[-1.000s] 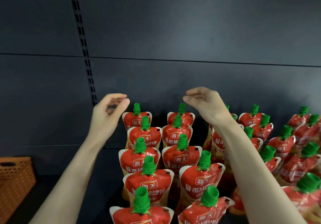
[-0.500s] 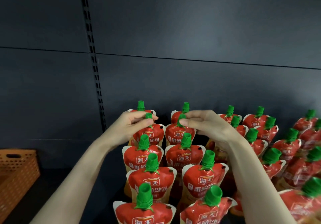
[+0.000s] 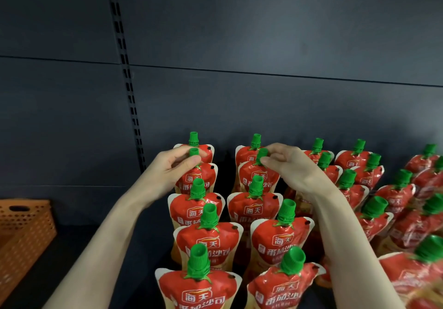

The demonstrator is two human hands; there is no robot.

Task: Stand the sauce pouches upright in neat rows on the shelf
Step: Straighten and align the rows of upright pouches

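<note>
Red sauce pouches with green caps carry a white-bordered logo reading 海天, legible on the front-left pouch (image 3: 197, 292), the one behind it (image 3: 208, 244), and the third one back in the left row (image 3: 195, 209). Below the logo, larger white characters read 番茄沙司, clearest on the second pouch from the front in the next row (image 3: 281, 244) and partly cut off on the front pouch of that row (image 3: 284, 289). Print on the pouches farther right is too blurred to read.
</note>
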